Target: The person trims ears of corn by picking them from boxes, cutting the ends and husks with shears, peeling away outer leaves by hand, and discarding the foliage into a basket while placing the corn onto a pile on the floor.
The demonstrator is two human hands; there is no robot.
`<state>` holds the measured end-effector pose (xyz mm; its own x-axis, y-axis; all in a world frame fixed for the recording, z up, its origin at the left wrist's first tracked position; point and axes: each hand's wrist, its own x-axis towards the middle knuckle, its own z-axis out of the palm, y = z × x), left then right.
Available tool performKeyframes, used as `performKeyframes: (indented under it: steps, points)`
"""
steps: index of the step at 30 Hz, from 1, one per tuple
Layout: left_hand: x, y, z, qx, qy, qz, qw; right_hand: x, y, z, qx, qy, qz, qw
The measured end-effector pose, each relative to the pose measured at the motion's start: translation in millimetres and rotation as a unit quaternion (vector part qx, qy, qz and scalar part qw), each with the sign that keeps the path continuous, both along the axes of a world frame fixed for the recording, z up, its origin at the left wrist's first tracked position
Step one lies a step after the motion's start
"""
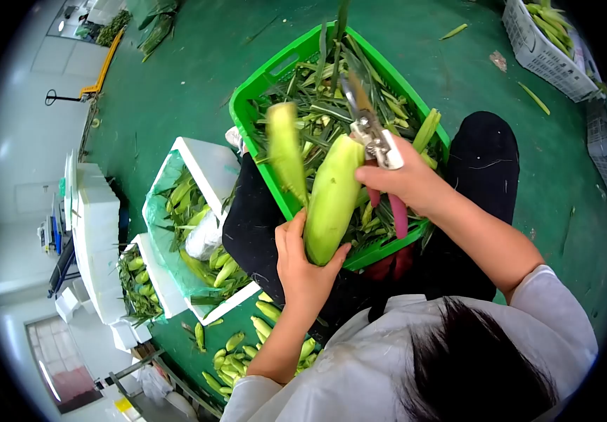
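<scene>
corn (333, 200) pinched in left hand (303, 273), shears (382, 146) gripped in right hand (413, 180), trimming seems underway, next probably needing steady support.

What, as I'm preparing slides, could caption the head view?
Left hand holding corn, right hand holding shears, over a green basket of husks.

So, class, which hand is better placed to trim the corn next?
Probably the right hand: it holds the shears close to the far end of the corn, while the left hand is occupied gripping the near end.
</scene>
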<state>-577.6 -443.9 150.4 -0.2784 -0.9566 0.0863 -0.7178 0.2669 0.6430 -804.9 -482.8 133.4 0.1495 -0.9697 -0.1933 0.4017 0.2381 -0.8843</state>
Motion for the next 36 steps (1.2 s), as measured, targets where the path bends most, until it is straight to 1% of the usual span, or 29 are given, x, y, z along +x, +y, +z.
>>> performKeyframes:
  steps: [1,2,4,5,6,7,8,9,10,11,12,13,14,16,17,18,19,20,21,22,23,25,27,28,30,32,33,35,36]
  points:
    - [0,1,0,-0.015,-0.005,0.009,1.0,-1,-2,0,-0.016,-0.003,0.001,1.0]
    - [1,4,-1,0.122,0.175,0.08,0.974,-3,-5,0,-0.015,-0.017,-0.007,1.0]
    - [10,1,-8,0.236,0.339,0.048,0.91,-8,-8,-5,0.014,0.001,-0.023,1.0]
    - [14,0,-14,0.298,0.405,0.028,0.864,-8,-9,-1,0.022,-0.015,-0.025,0.999]
    - [19,1,-28,0.333,0.444,0.008,0.832,-12,-13,-6,0.007,-0.017,-0.03,0.999]
    - [17,0,-34,0.346,0.436,0.055,0.829,-17,-17,-12,-0.008,-0.019,-0.034,0.999]
    - [16,-4,-40,0.406,0.49,0.106,0.764,-25,-22,-13,-0.023,0.054,-0.038,0.998]
    - [16,-14,-48,0.432,0.572,0.033,0.697,-28,-25,-1,-0.019,0.143,-0.065,0.987]
    - [17,-24,-56,0.465,0.636,-0.038,0.615,-41,-37,-10,-0.073,0.307,-0.092,0.944]
    - [9,-31,-42,0.454,0.625,0.059,0.632,-52,-45,-12,-0.049,0.429,-0.082,0.898]
    - [10,-37,-41,0.432,0.641,0.044,0.633,-63,-53,-14,-0.023,0.541,-0.065,0.838]
    - [12,-43,-42,0.41,0.657,0.027,0.632,-72,-58,-34,-0.066,0.639,-0.08,0.762]
    - [17,-48,-52,0.384,0.677,-0.039,0.626,-69,-54,-27,-0.072,0.634,-0.096,0.764]
    - [10,-56,-45,0.325,0.64,-0.029,0.696,-57,-31,-1,-0.083,0.624,-0.119,0.768]
    - [7,-58,-38,0.295,0.618,-0.022,0.729,-52,-14,5,-0.089,0.447,-0.087,0.886]
    - [7,-61,-29,0.303,0.615,-0.018,0.728,-47,6,15,-0.091,0.25,-0.053,0.963]
    - [1,-65,-25,0.271,0.603,0.025,0.75,-36,28,39,-0.015,0.108,-0.011,0.994]
    - [2,-68,-27,0.245,0.592,0.043,0.766,-27,45,56,0.01,0.052,0.028,0.998]
    - [5,-71,-28,0.221,0.58,0.059,0.782,-25,57,54,-0.049,0.043,0.078,0.995]
    - [6,-73,-27,0.199,0.563,0.061,0.8,-23,64,64,-0.027,0.023,0.125,0.992]
    - [1,-71,-23,0.173,0.546,0.074,0.816,-19,73,68,0.065,-0.045,0.161,0.984]
    - [-8,-68,-23,0.128,0.529,0.1,0.833,-3,77,56,0.171,-0.108,0.182,0.962]
    - [-24,-56,-15,0.12,0.566,0.126,0.806,16,73,18,0.167,-0.019,0.162,0.972]
    - [-32,-50,-12,0.116,0.586,0.137,0.79,25,70,4,0.172,-0.02,0.13,0.976]
    - [-41,-40,-17,0.143,0.613,0.173,0.758,32,59,-16,0.076,0.063,0.069,0.993]
    - [-45,-29,-28,0.177,0.635,0.203,0.724,35,46,-32,-0.016,0.149,0.001,0.989]
    - [-48,-27,-31,0.185,0.665,0.207,0.693,38,42,-39,-0.078,0.264,-0.046,0.96]
    - [-47,-31,-33,0.212,0.69,0.236,0.651,32,36,-35,-0.071,0.261,-0.001,0.963]
    - [-46,-34,-31,0.233,0.7,0.24,0.631,27,34,-30,-0.04,0.221,0.022,0.974]
